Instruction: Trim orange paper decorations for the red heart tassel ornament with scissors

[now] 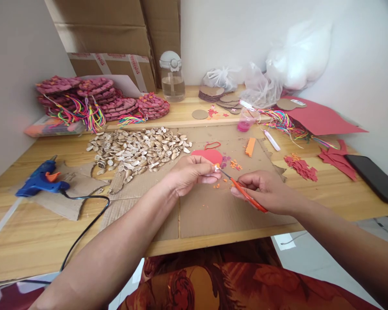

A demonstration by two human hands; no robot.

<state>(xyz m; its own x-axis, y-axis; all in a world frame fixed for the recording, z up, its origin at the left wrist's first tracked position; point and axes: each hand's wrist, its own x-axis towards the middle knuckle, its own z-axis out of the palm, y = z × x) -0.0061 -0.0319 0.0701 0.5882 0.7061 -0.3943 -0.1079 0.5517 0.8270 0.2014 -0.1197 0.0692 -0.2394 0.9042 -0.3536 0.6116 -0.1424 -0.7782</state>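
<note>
My left hand (197,174) pinches a small orange and white paper piece (217,168) between thumb and fingers. In my right hand (261,189) is a pair of scissors (250,198) with orange-red handles, its blade tips touching or very near that piece. Past my left hand lies a red rounded paper shape (210,156), partly covered by the fingers, with a red cord loop (212,145) beside it. Orange paper scraps (236,164) and purple bits (225,161) are scattered on the cardboard sheet (200,219). An orange paper strip (250,147) rests farther back.
Peanut shells (142,150) are heaped at left, near a blue glue gun (42,178) with a black cable. Stacked pink shell-covered discs (97,97), a water bottle (172,77) and plastic bags (278,64) stand behind. Red strips (338,159) and a phone (375,176) lie at right.
</note>
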